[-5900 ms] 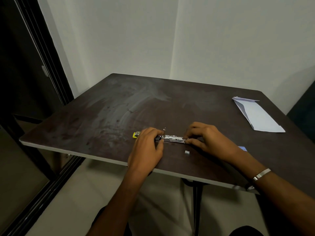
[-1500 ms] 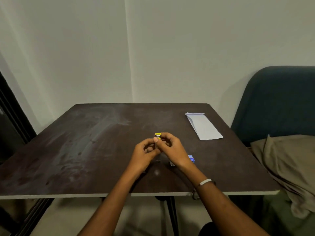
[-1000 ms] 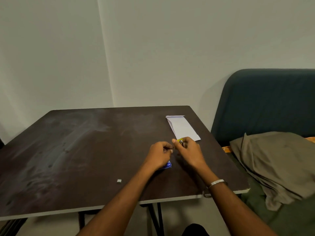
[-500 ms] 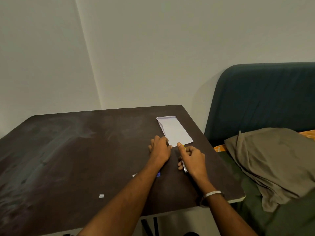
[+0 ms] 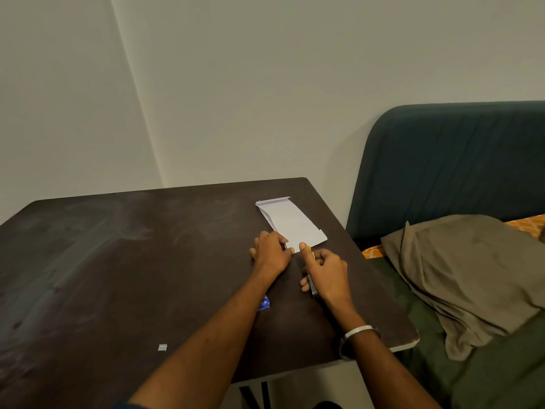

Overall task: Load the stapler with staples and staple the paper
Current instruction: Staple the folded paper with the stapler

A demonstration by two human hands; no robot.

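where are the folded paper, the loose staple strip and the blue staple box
folded paper [image 5: 290, 222], head view, middle of its white face
loose staple strip [image 5: 162, 347], head view, its centre, on the table
blue staple box [image 5: 264, 304], head view, corner showing beside the left forearm

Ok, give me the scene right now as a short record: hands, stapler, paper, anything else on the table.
left hand: resting on the near corner of the paper
right hand: gripping the stapler, forefinger along its top
stapler: yellow-tipped nose at the paper's near edge
paper: folded, flat on the table
staple strip: loose, near the front edge
blue packet: partly hidden by the left forearm
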